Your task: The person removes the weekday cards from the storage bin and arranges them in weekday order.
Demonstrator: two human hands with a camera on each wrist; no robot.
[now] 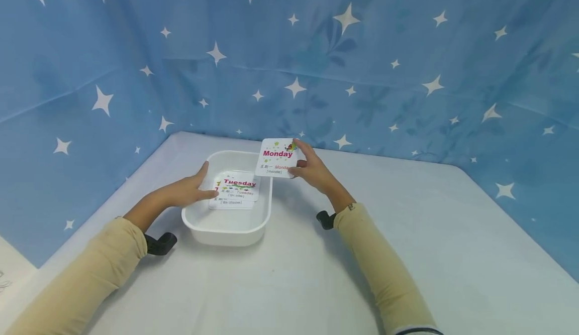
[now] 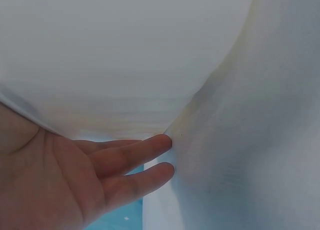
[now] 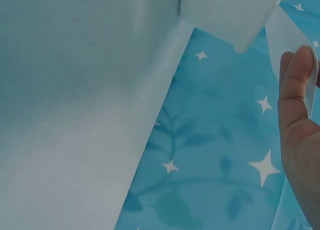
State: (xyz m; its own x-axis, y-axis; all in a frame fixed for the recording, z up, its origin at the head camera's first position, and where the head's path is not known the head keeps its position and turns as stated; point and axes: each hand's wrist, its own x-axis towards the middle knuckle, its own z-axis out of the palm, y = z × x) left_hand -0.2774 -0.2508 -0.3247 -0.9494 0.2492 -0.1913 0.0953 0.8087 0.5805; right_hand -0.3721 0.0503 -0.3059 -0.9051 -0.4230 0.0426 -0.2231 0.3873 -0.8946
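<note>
My right hand [image 1: 315, 171] pinches the Monday card [image 1: 277, 158] at its right edge, thumb below and fingers above. The card is white and square with red lettering, raised over the right rim of a white plastic tub [image 1: 226, 224]. In the right wrist view, part of the card [image 3: 287, 32] shows beyond the fingers. My left hand [image 1: 187, 190] holds the tub's left rim, its thumb over the inside. In the left wrist view, the other fingers lie along the tub's outer wall [image 2: 115, 65]. Inside the tub, a Tuesday card [image 1: 239, 187] overlaps another card [image 1: 230, 205], mostly hidden.
A white-covered table [image 1: 289, 285] bears the tub near its back left. Behind it hangs a blue curtain [image 1: 389, 64] with white stars. Each wrist wears a black camera mount, the left mount [image 1: 161, 244] and the right mount [image 1: 325, 220], both close over the table.
</note>
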